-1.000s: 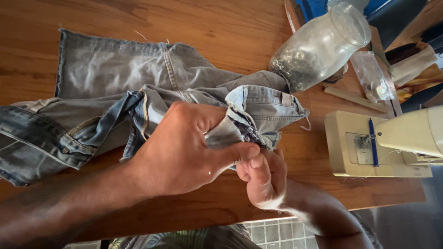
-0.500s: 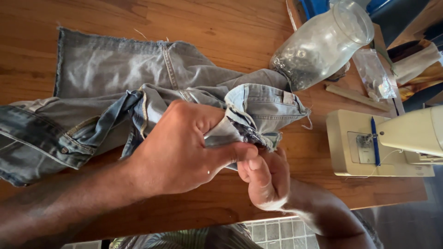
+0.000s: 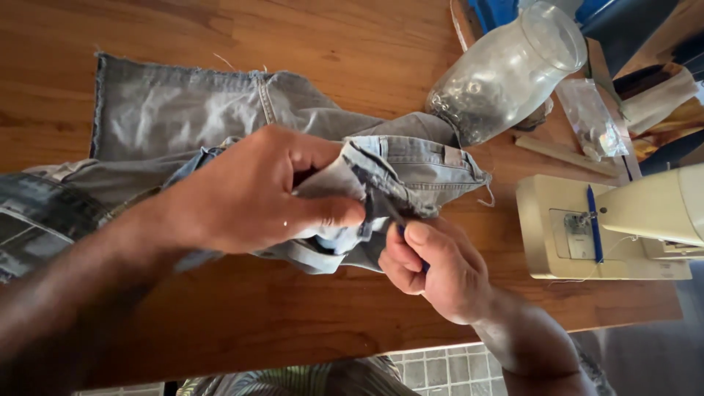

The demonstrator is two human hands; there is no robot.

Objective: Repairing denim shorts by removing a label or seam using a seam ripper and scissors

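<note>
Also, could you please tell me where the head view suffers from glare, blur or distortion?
Head view: sunlight glares off the cream sewing machine and clear glass jar; the near left forearm is soft and dark; the left hand, right hand and faded grey-blue denim jeans stay sharp; wide-angle stretching at the edges.

The left hand [image 3: 257, 194] hides part of the jeans [image 3: 220, 125], the small tool in the right hand's fingers [image 3: 418, 246] is mostly hidden, and the sewing machine [image 3: 609, 227] is cut off at right.
</note>
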